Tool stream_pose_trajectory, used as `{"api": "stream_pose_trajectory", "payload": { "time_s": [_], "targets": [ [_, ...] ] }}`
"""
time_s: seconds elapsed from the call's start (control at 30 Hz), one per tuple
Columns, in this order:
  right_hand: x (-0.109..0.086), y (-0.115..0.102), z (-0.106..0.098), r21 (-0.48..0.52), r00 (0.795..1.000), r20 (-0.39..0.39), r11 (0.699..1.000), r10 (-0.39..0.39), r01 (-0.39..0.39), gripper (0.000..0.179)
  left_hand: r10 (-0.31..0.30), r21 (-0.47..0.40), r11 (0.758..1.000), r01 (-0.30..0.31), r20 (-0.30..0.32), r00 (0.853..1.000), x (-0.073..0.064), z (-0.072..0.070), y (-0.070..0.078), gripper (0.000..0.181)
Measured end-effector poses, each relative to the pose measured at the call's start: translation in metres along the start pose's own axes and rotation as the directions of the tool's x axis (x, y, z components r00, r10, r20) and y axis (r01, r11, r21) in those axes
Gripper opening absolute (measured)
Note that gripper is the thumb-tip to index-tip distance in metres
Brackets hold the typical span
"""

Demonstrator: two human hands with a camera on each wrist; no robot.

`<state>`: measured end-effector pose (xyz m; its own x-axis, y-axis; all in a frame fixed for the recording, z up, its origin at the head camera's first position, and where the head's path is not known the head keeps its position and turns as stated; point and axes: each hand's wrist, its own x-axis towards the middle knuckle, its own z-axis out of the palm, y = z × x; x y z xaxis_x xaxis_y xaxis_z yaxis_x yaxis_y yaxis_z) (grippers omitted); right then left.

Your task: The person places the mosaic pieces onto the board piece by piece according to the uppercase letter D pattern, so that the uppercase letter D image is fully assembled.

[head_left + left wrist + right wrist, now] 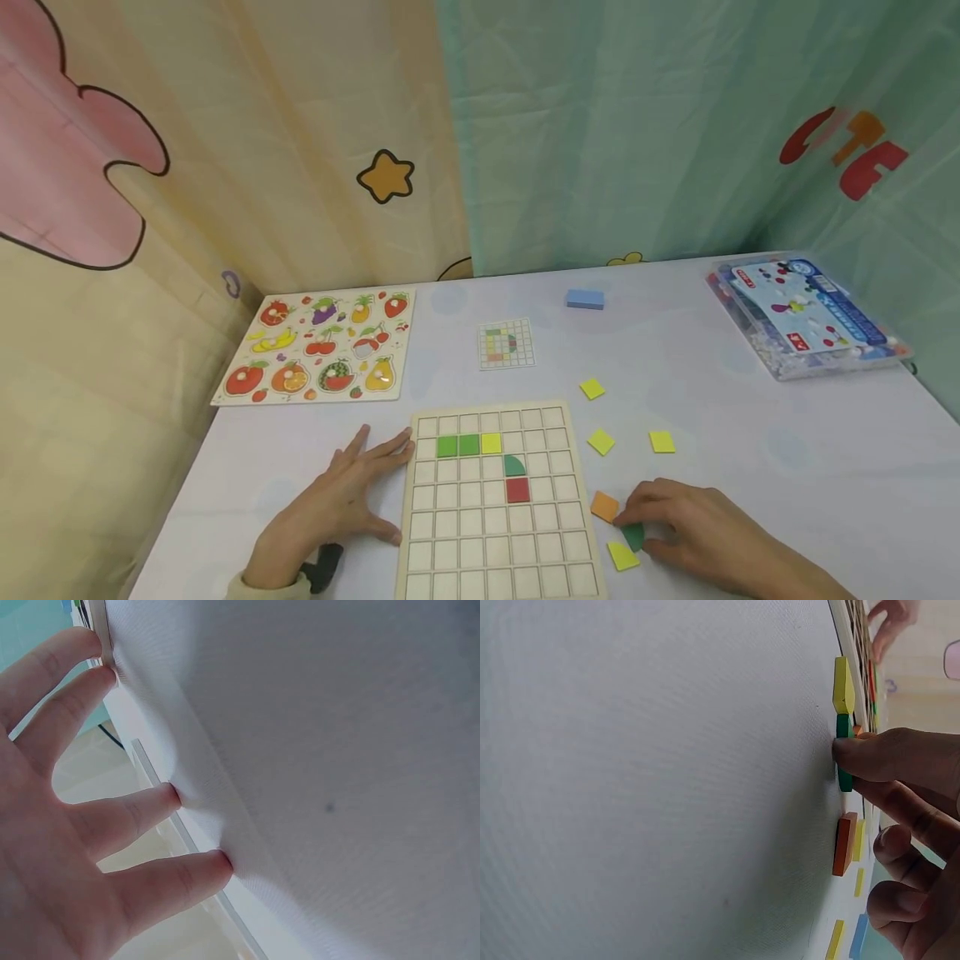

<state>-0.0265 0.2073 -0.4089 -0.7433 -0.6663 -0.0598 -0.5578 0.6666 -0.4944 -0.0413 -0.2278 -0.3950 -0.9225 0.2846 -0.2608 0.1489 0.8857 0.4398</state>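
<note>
A wooden grid board [457, 523] lies on the table, with two green square tiles [457, 446], a yellow square tile [491, 442], a green quarter-circle tile [513, 466] and a red square tile [517, 490] in its cells. My left hand [341, 492] is spread, fingertips and thumb touching the board's left edge. To the right of the board, my right hand [697, 529] pinches a dark green tile [844, 761] at the tabletop between thumb and fingers. Beside it lie an orange tile [604, 507] and a yellow tile [622, 556]. The fingers partly hide the green tile.
Several yellow tiles [601, 442] lie farther right of the board. Behind it are a small pattern card [506, 343] and a blue block [585, 299]. A fruit puzzle board [315, 346] stands back left, a clear plastic box [810, 317] back right.
</note>
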Motion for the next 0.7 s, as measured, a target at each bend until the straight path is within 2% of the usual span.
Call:
{"api": "stream_pose_trajectory", "payload": {
  "time_s": [0.23, 0.33, 0.5, 0.7],
  "targets": [
    [-0.001, 0.002, -0.002, 0.025, 0.997, 0.049, 0.998, 0.055, -0.057, 0.025, 0.009, -0.010, 1.000, -0.009, 0.002, 1.000, -0.001, -0.001, 0.000, 0.108],
    [0.001, 0.001, -0.004, 0.027, 0.997, 0.033, 0.997, 0.065, -0.066, 0.024, 0.009, -0.009, 1.000, -0.009, 0.004, 1.000, 0.000, -0.002, 0.001, 0.108],
    [0.010, -0.006, -0.008, 0.042, 0.998, -0.067, 0.999, 0.000, 0.003, 0.026, 0.012, -0.002, 1.000, -0.012, 0.002, 1.000, 0.002, -0.002, 0.001, 0.108],
    [0.034, -0.024, 0.002, 0.071, 0.995, -0.087, 0.996, -0.053, 0.059, 0.022, -0.003, -0.009, 1.000, 0.003, 0.006, 1.000, 0.001, 0.000, 0.001, 0.108]
  ]
}}
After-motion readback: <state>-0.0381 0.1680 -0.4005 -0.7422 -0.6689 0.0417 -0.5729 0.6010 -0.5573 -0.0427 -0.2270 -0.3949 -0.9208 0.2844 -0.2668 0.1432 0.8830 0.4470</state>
